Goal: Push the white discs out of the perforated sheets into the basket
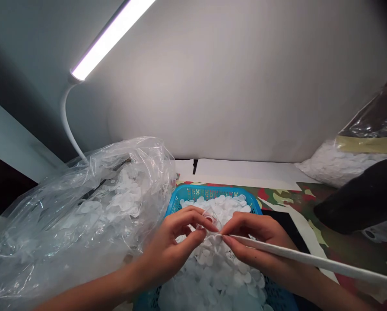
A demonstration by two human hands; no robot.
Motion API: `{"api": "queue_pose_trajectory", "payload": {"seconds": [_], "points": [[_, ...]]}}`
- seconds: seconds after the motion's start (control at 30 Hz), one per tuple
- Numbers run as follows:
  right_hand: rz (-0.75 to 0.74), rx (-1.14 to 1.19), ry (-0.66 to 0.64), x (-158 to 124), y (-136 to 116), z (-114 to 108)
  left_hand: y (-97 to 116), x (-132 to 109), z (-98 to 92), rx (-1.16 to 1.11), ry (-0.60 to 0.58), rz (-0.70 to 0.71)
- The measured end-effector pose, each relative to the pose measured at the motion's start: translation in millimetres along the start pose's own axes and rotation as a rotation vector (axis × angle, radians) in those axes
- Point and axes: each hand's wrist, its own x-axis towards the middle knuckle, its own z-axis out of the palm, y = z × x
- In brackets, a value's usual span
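My left hand (183,237) pinches a small translucent, whitish piece (210,214) with a pinkish round shape on it, between thumb and forefinger. Its exact kind is hard to make out. Thumb and fingers of my right hand (255,237) are closed at the tip of a long white strip (310,258), which runs over that hand and off the right edge. The fingertips of both hands almost meet. Beneath them stands a blue plastic basket (213,190), heaped with small thin white discs (219,276).
A large clear plastic bag (83,207) of similar white pieces lies at left. A lit lamp (112,41) on a bent neck hangs above it. At right, a black rounded object (358,198) rests on the camouflage-patterned cloth (279,196), with a filled bag (329,162) behind. A pale wall rises behind.
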Motion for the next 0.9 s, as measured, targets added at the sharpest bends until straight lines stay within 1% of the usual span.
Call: {"api": "queue_pose_trajectory", "payload": {"seconds": [0.1,0.17,0.23,0.33,0.4,0.43,0.5,0.53,0.6,0.67,0.73,0.9], "points": [[0.025,0.063,-0.002,1.1,-2.4,-1.8,1.5,-0.3,-1.0,-0.001,-0.046,0.03],[-0.011,0.051,-0.001,1.4,-2.7,-1.4,1.8,-0.2,-0.3,0.027,-0.045,0.043],[-0.093,0.006,0.013,1.1,-1.6,0.6,1.6,-0.1,0.8,0.063,-0.017,0.055],[-0.296,-0.115,0.093,0.0,2.9,5.8,0.6,-0.6,1.7,0.079,0.033,0.094],[-0.482,-0.231,0.168,-1.2,6.5,9.4,-0.4,-1.4,1.5,0.069,0.051,0.122],[-0.572,-0.297,0.183,-2.0,8.0,10.7,-0.9,-1.8,1.4,0.059,0.058,0.132],[-0.716,-0.429,0.156,-4.0,9.4,11.5,-2.0,-2.8,1.2,0.035,0.073,0.147],[-0.757,-0.492,0.128,-5.2,9.4,11.0,-2.5,-3.2,1.3,0.022,0.08,0.15],[-0.797,-0.592,0.097,-7.8,8.3,8.9,-3.4,-3.7,1.8,-0.006,0.092,0.151],[-0.82,-0.661,0.096,-10.2,6.1,6.5,-4.2,-3.8,2.4,-0.048,0.092,0.142],[-0.827,-0.71,0.08,-11.9,3.2,4.8,-5.0,-3.5,3.0,-0.103,0.086,0.13],[-0.903,-0.789,0.047,-10.4,-8.1,4.0,-6.2,-3.5,3.7,-0.197,0.072,0.099]]}}
